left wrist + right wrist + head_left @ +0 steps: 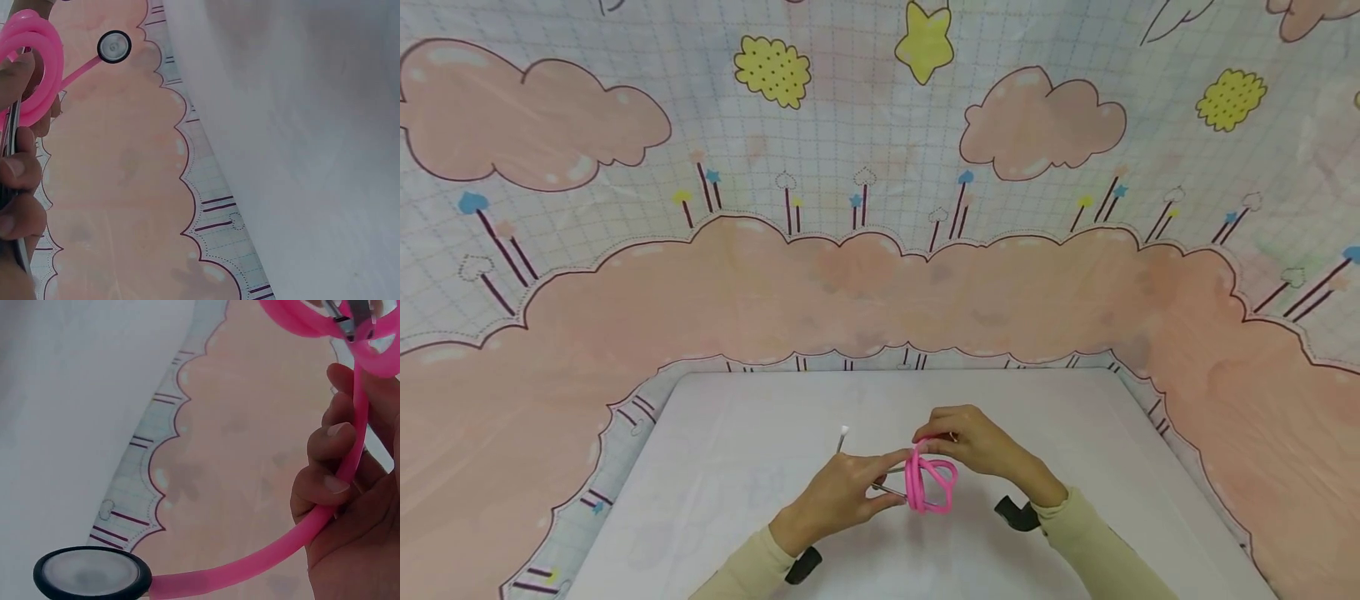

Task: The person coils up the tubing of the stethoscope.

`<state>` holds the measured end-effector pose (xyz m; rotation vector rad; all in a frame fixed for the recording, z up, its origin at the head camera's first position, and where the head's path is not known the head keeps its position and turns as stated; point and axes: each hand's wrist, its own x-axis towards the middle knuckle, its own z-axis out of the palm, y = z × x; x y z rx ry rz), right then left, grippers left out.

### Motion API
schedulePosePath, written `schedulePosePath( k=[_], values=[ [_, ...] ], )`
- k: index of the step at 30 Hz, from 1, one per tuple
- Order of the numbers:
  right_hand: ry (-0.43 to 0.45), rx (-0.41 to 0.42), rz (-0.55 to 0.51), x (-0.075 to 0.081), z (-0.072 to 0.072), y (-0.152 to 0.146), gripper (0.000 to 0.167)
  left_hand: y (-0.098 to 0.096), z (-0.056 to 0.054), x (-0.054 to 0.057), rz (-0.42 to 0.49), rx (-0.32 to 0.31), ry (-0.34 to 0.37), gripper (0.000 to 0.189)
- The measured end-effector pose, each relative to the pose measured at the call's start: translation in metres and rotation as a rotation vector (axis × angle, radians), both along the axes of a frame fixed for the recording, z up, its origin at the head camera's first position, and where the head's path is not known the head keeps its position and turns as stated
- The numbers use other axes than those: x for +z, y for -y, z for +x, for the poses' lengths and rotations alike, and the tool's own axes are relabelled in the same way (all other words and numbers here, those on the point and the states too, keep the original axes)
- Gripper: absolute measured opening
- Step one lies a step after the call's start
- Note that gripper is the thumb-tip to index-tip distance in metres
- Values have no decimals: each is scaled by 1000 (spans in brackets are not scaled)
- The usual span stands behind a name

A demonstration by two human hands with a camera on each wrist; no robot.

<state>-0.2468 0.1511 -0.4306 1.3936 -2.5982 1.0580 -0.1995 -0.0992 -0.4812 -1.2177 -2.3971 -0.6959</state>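
Note:
A pink stethoscope (914, 485) is held up over the white table, its tubing wound into loops. My left hand (842, 493) grips the metal ear tubes (12, 134) together with the near side of the coil. One ear tube ends in a pale ear tip (844, 430) that sticks up behind this hand. On the coil's other side, my right hand (973, 440) has its fingers curled round the free length of tubing (357, 437). That length runs out of the hand to the round, black-rimmed chest piece (92, 574), which hangs free in the right wrist view.
Beneath both hands lies the white tabletop (722, 442). A patterned cloth (850, 292) with pink clouds and stars hangs behind it and runs along its sides. Black wrist-camera mounts (1017, 513) sit by both forearms.

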Motion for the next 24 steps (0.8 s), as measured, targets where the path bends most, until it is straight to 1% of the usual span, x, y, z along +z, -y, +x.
schedulePosePath(
  k=[3,8,15,18,21,22,24],
  values=[
    [5,6,-14,-1,-1,-1,19,0,1,2,29,-23,-16,65],
    [35,31,-42,-2,-1,-1,24,0,3,3,62,-53,-75,64],
    [80,40,-81,-7,-3,-1,20,-2,3,5,104,-74,-133,62],
    [84,7,-95,-9,-2,0,20,-2,2,6,135,-83,-165,61],
    [108,-49,-120,-12,-1,2,20,-2,1,7,172,-86,-196,60],
    [117,-65,-131,-13,-1,2,19,-2,1,7,184,-86,-203,60],
    [144,-91,-154,-15,-1,4,20,-1,0,7,212,-80,-190,59]
  ],
)
